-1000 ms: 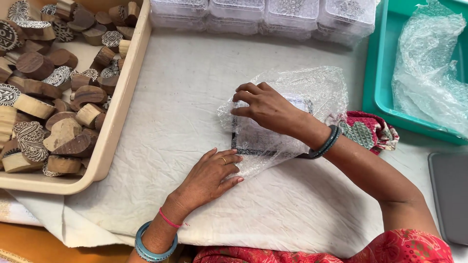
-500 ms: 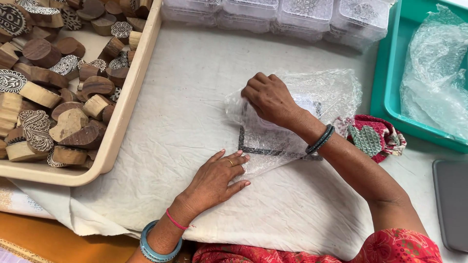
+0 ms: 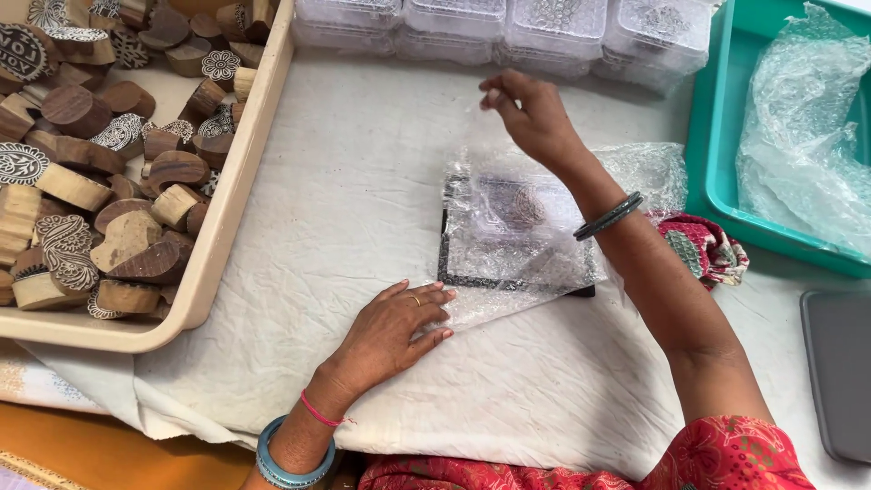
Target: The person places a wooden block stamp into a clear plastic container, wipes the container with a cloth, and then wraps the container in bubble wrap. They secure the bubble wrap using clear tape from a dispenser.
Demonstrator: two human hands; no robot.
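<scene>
1. Two hands are working over a white cloth on the desk.
2. The left hand is lying flat, fingers released and spread, pressing the near edge of a bubble wrap sheet.
3. The right hand is hovering beyond the sheet, fingertips pinched together; whether they are grasping anything is unclear.
4. Under the wrap, between both hands, a black-edged square plate and a carved wooden block are lying.
</scene>
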